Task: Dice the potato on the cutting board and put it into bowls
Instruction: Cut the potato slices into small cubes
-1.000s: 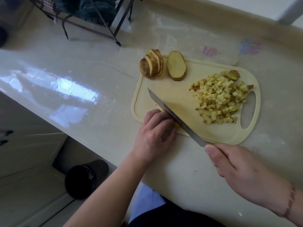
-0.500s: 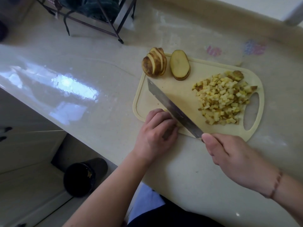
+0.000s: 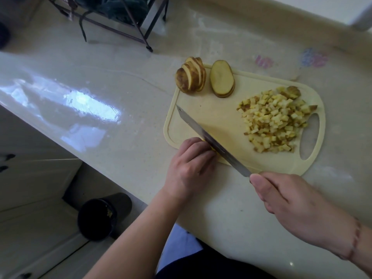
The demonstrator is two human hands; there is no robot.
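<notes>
Right hand (image 3: 298,206) grip wrapped round steel knife (image 3: 213,142), left hand (image 3: 189,168) fingers curled pinning yellow potato piece (image 3: 211,148) on cream plastic cutting board (image 3: 221,109), pale diced potato pile (image 3: 273,123) beside handle hole.

Left hand (image 3: 189,166): knuckles up, fingers curled downward, forearm bare and reaching in from lower left. Right hand (image 3: 289,204): closed in a grip round a handle, thumb extended forward; bracelet at wrist.

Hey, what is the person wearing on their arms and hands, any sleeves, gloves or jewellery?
Both forearms are bare, with no sleeves in view and no gloves. The left hand shows no rings or bands. The right hand has a thin reddish-brown bracelet around its wrist. No watch is visible.
</notes>
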